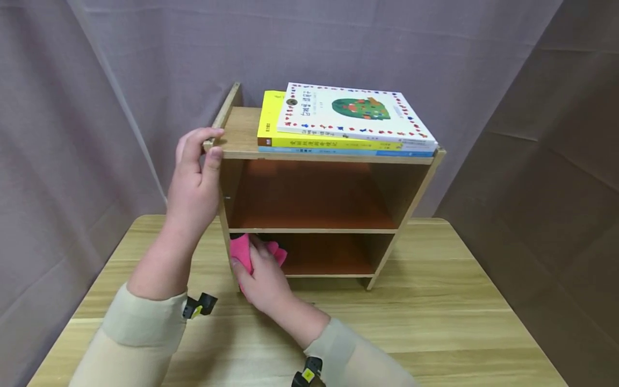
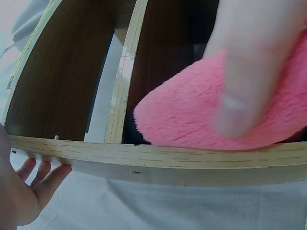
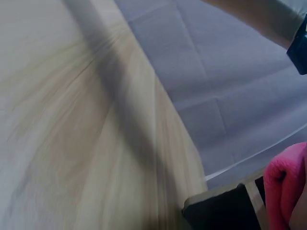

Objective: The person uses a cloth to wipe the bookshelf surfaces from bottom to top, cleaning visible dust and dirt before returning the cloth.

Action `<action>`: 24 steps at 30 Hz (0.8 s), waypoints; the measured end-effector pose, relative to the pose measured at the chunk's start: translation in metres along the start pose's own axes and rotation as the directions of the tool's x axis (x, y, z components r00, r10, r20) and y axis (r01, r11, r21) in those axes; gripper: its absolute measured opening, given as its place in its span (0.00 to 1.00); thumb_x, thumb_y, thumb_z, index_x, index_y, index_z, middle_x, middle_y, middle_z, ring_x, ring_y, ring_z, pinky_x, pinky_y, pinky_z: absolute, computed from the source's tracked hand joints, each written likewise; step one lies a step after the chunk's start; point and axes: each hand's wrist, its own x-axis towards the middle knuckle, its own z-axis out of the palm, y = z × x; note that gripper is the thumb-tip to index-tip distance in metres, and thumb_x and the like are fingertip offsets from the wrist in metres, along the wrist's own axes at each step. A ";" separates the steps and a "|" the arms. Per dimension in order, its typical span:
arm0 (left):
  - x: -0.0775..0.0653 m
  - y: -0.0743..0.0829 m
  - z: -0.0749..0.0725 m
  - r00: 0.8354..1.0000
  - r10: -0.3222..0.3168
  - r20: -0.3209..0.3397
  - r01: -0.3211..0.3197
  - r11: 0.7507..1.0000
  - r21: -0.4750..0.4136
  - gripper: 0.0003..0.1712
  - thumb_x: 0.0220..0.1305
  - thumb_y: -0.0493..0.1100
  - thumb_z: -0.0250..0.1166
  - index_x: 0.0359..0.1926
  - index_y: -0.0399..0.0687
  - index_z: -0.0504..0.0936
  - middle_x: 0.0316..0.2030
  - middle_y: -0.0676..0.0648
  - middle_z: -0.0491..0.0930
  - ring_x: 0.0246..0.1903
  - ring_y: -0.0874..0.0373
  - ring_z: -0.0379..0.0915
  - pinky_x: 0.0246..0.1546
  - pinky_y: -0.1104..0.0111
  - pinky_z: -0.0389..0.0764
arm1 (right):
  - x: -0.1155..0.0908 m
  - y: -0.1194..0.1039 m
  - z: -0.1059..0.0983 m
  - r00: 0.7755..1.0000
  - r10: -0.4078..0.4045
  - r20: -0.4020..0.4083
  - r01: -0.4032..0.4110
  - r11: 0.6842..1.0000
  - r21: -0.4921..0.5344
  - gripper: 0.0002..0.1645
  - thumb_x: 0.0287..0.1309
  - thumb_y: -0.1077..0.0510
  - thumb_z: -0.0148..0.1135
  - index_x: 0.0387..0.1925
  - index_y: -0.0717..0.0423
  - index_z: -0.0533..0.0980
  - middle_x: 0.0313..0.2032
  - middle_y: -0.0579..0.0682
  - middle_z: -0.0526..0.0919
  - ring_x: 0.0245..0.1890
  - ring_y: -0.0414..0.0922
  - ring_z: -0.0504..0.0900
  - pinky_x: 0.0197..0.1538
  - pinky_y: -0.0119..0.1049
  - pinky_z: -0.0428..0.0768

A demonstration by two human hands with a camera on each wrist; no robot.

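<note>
A small wooden bookshelf (image 1: 314, 231) stands on the table. At its upper left corner my left hand (image 1: 195, 172) grips the side panel, thumb at the front edge and index finger over the top. The left wrist view shows fingers (image 2: 51, 184) of that hand against the panel's outer face. My right hand (image 1: 266, 277) holds a fluffy pink cloth (image 1: 240, 251) at the left side of the lower compartment. Seen from the left wrist, the cloth (image 2: 182, 112) lies against the panel's front edge under a finger. Only part of the cloth (image 3: 283, 184) shows in the right wrist view.
Several books lie stacked on the shelf's top, a white picture book (image 1: 358, 113) uppermost, over a yellow one (image 1: 271, 115) and a blue-spined one (image 1: 338, 152). Wood-grain tabletop (image 1: 435, 312) surrounds the shelf. Grey curtains (image 1: 362, 37) hang behind and at the sides.
</note>
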 end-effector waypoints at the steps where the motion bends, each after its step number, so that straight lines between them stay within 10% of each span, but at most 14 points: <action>1: 0.000 0.000 -0.001 1.000 0.001 0.002 -0.001 1.000 0.001 0.19 0.76 0.53 0.51 0.62 0.55 0.73 0.64 0.49 0.66 0.58 0.57 0.63 0.56 0.56 0.68 | 0.000 0.001 0.000 1.000 -0.015 0.010 0.016 0.999 -0.038 0.30 0.73 0.42 0.49 0.70 0.48 0.66 0.72 0.52 0.63 0.67 0.49 0.68 0.64 0.46 0.71; 13: -0.001 0.001 -0.002 1.000 -0.005 0.017 0.005 1.000 0.007 0.20 0.77 0.54 0.50 0.63 0.56 0.71 0.64 0.49 0.64 0.58 0.56 0.63 0.56 0.53 0.68 | -0.011 0.014 -0.006 0.986 -0.038 0.163 0.117 0.851 -0.511 0.44 0.57 0.49 0.60 0.75 0.49 0.60 0.72 0.50 0.63 0.69 0.51 0.67 0.60 0.60 0.71; 24: -0.001 0.000 -0.001 1.000 0.004 0.008 -0.004 1.000 0.000 0.19 0.77 0.53 0.51 0.63 0.56 0.72 0.64 0.49 0.65 0.56 0.57 0.63 0.54 0.54 0.68 | -0.019 0.021 -0.013 0.975 -0.112 0.190 0.211 0.725 -0.656 0.36 0.60 0.45 0.61 0.70 0.42 0.68 0.70 0.48 0.68 0.68 0.57 0.66 0.54 0.68 0.72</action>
